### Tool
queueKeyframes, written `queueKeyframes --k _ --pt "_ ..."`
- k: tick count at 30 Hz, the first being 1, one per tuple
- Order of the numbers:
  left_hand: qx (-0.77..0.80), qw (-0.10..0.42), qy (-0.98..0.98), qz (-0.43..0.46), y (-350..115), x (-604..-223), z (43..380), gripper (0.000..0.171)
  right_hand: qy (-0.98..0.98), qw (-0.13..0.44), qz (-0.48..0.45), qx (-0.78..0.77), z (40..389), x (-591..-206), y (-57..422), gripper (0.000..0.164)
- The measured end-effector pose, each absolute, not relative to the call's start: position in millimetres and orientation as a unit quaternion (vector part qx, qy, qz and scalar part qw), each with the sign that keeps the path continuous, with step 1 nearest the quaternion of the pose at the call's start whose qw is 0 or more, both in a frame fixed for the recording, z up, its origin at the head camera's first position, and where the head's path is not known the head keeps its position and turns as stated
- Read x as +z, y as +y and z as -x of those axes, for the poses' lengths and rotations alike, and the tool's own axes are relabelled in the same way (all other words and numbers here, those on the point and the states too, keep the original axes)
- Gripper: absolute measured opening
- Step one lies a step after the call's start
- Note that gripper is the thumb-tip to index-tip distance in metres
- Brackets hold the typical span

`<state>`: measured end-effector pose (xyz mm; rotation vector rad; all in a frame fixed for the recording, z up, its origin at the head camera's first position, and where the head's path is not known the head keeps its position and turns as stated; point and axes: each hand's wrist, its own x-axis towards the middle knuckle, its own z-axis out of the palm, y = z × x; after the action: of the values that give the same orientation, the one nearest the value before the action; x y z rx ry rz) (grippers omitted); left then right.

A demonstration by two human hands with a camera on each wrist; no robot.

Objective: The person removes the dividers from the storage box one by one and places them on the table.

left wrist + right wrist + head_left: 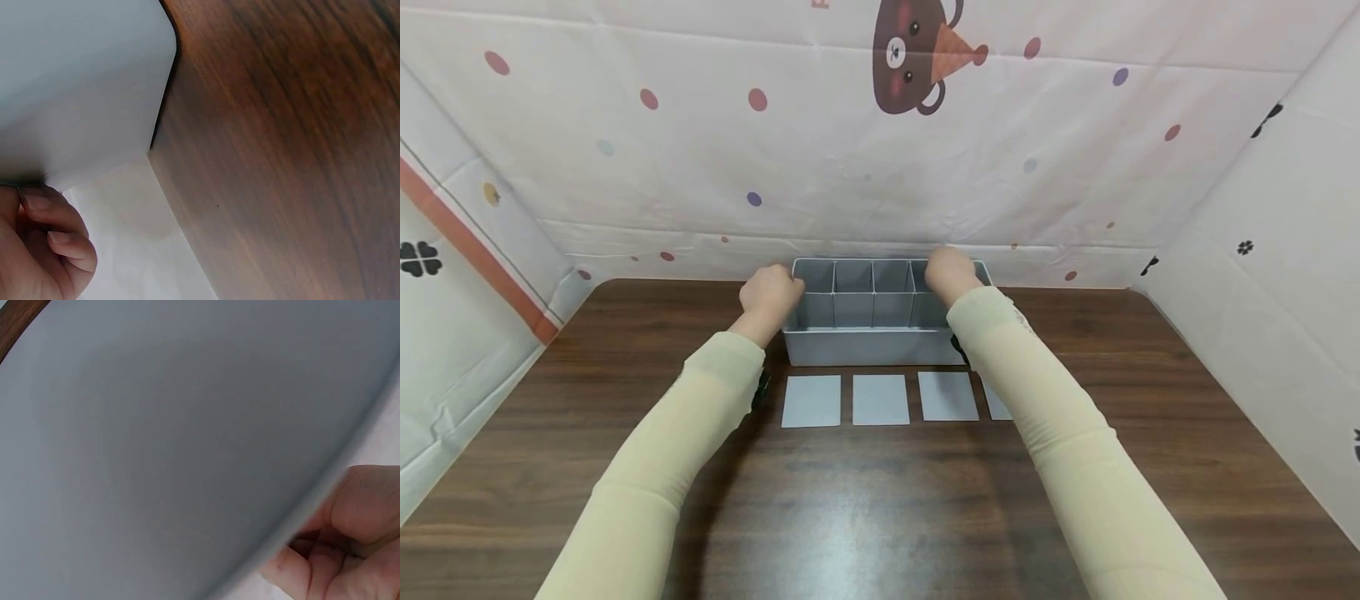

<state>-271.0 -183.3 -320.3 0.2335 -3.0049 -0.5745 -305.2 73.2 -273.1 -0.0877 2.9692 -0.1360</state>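
A grey divided storage box (874,348) stands at the back of the table, with several compartments side by side. My left hand (771,292) grips its left end; in the left wrist view, the thumb and curled fingers (69,250) pinch the rim. At the box's right part, my right hand (952,273) holds on with bent fingers, over the rightmost section. The right wrist view shows these curled fingers (362,512) at the grey edge, which partly hides them. The compartments I can see into hold nothing visible.
Several pale square cards (881,400) lie in a row before the box, the rightmost partly under the right sleeve (1045,417). The dark wooden table (842,508) meets a patterned white cloth wall (700,167) close behind the box. More cloth hangs at both sides.
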Motion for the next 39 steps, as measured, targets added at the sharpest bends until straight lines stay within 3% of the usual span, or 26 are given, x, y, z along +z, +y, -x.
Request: queueKeyframes --k 8,18,39 --pt "-0.191 0.037 -0.978 -0.076 -184 -321 271 0.041 0.989 0.106 0.028 -0.101 302 -264 82 0.025" --pt "-0.189 0.04 -0.978 -0.076 -185 -323 272 0.041 0.989 0.044 0.038 -0.139 312 -269 91 0.02" --pt "-0.181 0.04 -0.98 -0.076 -183 -320 272 0.04 0.986 0.048 -0.002 -0.162 318 -268 94 0.047"
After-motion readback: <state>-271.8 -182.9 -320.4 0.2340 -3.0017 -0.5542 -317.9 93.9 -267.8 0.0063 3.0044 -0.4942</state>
